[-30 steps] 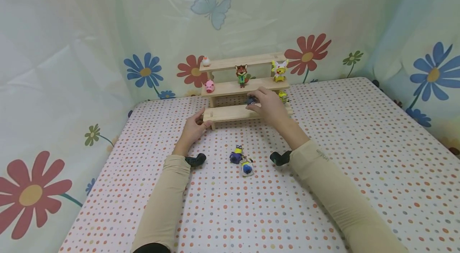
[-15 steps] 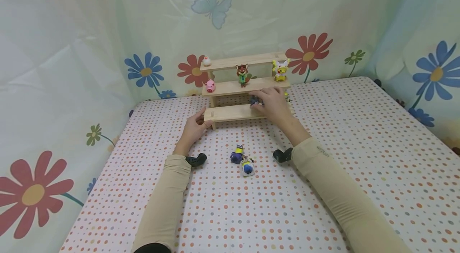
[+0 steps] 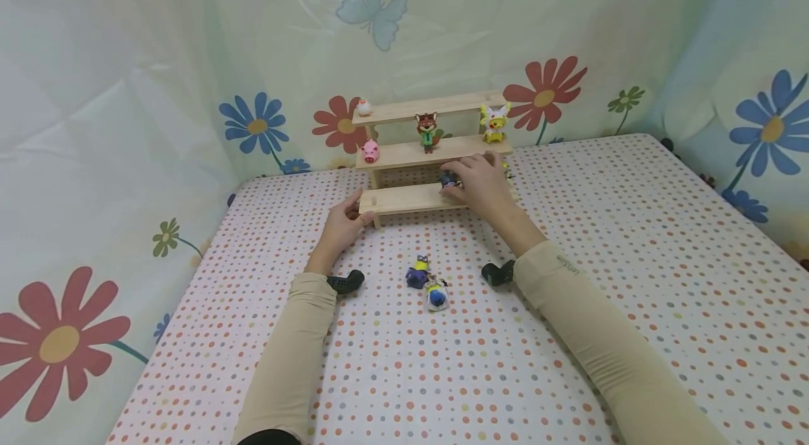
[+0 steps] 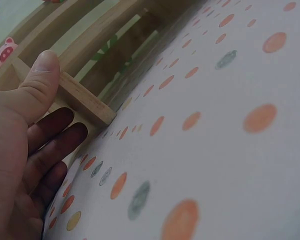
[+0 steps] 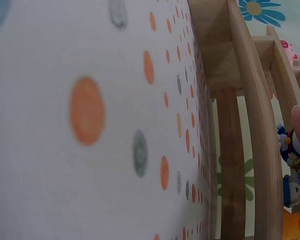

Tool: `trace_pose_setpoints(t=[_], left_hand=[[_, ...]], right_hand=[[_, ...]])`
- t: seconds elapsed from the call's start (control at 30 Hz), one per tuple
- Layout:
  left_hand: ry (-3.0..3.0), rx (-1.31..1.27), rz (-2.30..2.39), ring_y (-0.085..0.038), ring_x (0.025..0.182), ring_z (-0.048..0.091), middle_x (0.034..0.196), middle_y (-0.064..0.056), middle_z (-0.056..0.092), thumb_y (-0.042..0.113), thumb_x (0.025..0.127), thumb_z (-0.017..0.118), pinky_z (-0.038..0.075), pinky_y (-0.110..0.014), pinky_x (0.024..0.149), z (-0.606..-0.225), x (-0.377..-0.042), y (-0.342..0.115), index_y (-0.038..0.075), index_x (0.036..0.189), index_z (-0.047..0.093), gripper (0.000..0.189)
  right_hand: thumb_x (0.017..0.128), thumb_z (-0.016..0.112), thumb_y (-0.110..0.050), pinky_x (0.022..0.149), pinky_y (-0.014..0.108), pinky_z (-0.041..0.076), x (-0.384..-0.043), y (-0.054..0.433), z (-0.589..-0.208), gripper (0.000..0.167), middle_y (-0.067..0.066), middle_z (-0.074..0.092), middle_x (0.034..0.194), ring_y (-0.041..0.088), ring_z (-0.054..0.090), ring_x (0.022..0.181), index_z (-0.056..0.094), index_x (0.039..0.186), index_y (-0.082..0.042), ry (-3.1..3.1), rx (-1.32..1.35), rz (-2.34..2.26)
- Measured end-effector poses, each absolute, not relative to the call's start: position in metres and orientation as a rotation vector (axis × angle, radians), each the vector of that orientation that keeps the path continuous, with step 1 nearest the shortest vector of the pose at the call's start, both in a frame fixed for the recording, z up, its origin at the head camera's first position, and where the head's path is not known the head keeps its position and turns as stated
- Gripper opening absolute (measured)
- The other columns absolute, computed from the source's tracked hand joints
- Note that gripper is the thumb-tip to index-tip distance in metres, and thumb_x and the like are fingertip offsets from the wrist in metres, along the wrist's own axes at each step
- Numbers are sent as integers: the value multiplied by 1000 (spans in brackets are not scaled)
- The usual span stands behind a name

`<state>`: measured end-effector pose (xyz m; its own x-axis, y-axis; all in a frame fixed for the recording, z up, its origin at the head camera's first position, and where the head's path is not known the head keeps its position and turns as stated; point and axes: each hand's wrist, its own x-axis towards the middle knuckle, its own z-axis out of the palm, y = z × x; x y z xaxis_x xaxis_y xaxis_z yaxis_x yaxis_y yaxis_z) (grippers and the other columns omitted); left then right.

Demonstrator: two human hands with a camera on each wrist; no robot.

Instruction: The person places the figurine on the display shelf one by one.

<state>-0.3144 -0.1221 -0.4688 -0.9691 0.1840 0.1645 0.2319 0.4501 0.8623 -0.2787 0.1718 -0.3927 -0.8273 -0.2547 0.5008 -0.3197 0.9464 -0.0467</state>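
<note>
A small dark blue figurine (image 3: 448,180) stands at the bottom tier of a three-tier wooden display shelf (image 3: 401,200). My right hand (image 3: 485,191) pinches it between thumb and fingers. In the right wrist view, the thumb touches this dark blue and white figurine (image 5: 286,142), beside a blue-capped figurine (image 5: 295,189) and a yellow duck (image 5: 295,225). My left hand (image 3: 340,229) holds the shelf's left end, its thumb (image 4: 42,80) lying against the wood and the other fingers lower down. Two yellow-and-blue figurines lie on the table: a Minion (image 3: 417,273) and a white-wrapped one (image 3: 436,295).
A white chick figurine (image 3: 363,107) is on the top tier. Along the middle tier stand a pink pig (image 3: 370,151), a fox in green (image 3: 427,132) and a yellow figurine with a white hood (image 3: 494,123). A dotted cloth (image 3: 404,375) covers the table.
My right hand has shifted slightly to the right along the bottom tier with the dark blue figurine, then nearly stopped. My left hand keeps its place on the shelf's end.
</note>
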Motion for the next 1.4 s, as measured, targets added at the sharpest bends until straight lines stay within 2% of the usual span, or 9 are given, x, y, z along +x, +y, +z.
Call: trace_pose_setpoints(t=[0.33, 0.6, 0.77, 1.07, 1.4], left_hand=[[-2632, -376, -1587, -24, 111, 58, 123, -10, 59, 45, 83, 67, 50, -39, 91, -469, -314, -121, 17, 149, 33, 79], [-2643, -369, -1601, -24, 112, 57, 125, -10, 58, 48, 82, 67, 50, -38, 93, -468, -312, -124, 22, 150, 32, 80], [-2639, -370, -1600, -24, 112, 58, 125, -10, 58, 48, 82, 67, 50, -39, 92, -467, -312, -123, 20, 150, 32, 81], [-2638, -369, -1596, -24, 113, 58, 125, -10, 59, 41, 85, 67, 51, -39, 91, -467, -314, -122, 17, 150, 32, 78], [-2644, -360, -1585, -24, 113, 57, 125, -10, 58, 39, 86, 67, 50, -40, 93, -468, -313, -122, 18, 150, 33, 75]], right_hand=[[81, 69, -51, 109, 56, 19, -279, 175, -395, 53, 6, 63, 125, 29, 53, 120, 62, 124, -21, -2614, 361, 176], [86, 67, -47, 109, 58, 18, -278, 173, -393, 54, 7, 60, 130, 28, 50, 123, 57, 131, -20, -2657, 351, 174], [88, 65, -44, 109, 59, 16, -278, 174, -392, 52, 7, 58, 133, 28, 48, 125, 54, 134, -21, -2674, 363, 187], [88, 66, -38, 110, 61, 12, -278, 177, -390, 51, 8, 59, 131, 30, 47, 125, 54, 134, -21, -2695, 381, 186], [86, 67, -45, 111, 59, 9, -281, 179, -390, 51, 6, 62, 128, 29, 49, 123, 58, 130, -20, -2692, 350, 173]])
